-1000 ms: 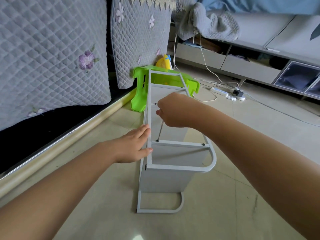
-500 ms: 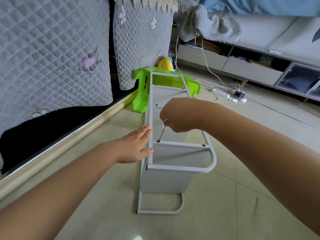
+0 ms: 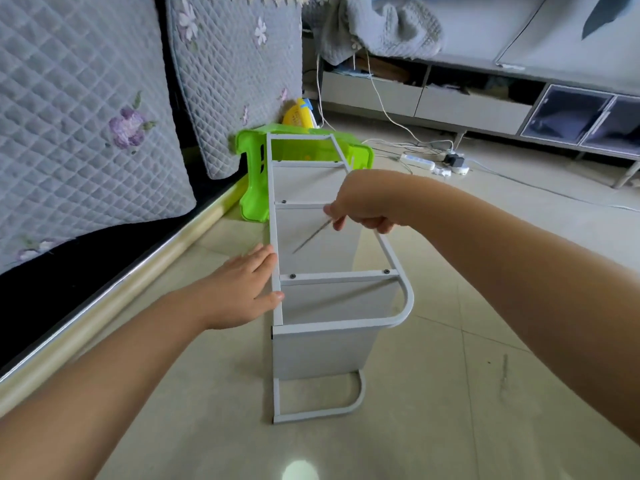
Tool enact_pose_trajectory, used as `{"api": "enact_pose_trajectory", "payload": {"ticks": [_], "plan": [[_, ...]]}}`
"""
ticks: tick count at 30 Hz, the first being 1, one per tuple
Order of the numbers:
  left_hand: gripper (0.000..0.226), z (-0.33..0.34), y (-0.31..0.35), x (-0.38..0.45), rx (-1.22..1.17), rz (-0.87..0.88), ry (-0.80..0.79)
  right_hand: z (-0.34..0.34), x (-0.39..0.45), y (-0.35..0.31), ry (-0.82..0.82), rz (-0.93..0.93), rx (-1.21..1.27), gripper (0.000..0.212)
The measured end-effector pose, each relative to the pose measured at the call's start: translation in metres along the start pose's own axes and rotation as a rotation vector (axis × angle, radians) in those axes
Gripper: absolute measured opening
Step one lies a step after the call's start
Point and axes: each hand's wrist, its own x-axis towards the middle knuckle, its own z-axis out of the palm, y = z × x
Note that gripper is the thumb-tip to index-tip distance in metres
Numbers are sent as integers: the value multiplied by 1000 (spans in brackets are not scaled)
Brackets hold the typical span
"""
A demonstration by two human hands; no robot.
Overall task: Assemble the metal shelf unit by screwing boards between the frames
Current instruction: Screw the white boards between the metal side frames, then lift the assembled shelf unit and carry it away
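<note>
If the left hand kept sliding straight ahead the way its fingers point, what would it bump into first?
The left hand already rests against the shelf frame's left rail, fingers pointing along it. Straight on, it would probably reach the green plastic stool first, though depth is hard to judge.

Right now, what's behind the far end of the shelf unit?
A green plastic stool sits behind the shelf unit, with a yellow object behind that. The frame covers the stool's middle; whether they touch can't be seen.
</note>
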Motion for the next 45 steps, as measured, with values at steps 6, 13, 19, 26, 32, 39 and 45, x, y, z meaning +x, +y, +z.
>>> {"api": "enact_pose_trajectory", "payload": {"ticks": [6,13,19,26,32,39,45], "plan": [[81,-20,31,28,152,21,142,-12,40,102,498,110,465,17],[57,-29,106,97,-32,229,292,76,75,230,615,370,598,24],[58,-14,123,123,0,273,226,166,75,292,424,542,321,31],[78,-9,120,127,1,296,212,222,64,319,220,608,51,20],[78,-8,119,128,-19,289,220,236,57,326,146,716,23,23],[77,-7,121,126,94,309,251,232,46,340,84,825,-58,30],[96,-6,113,115,233,344,313,226,42,330,93,704,-170,37]]}}
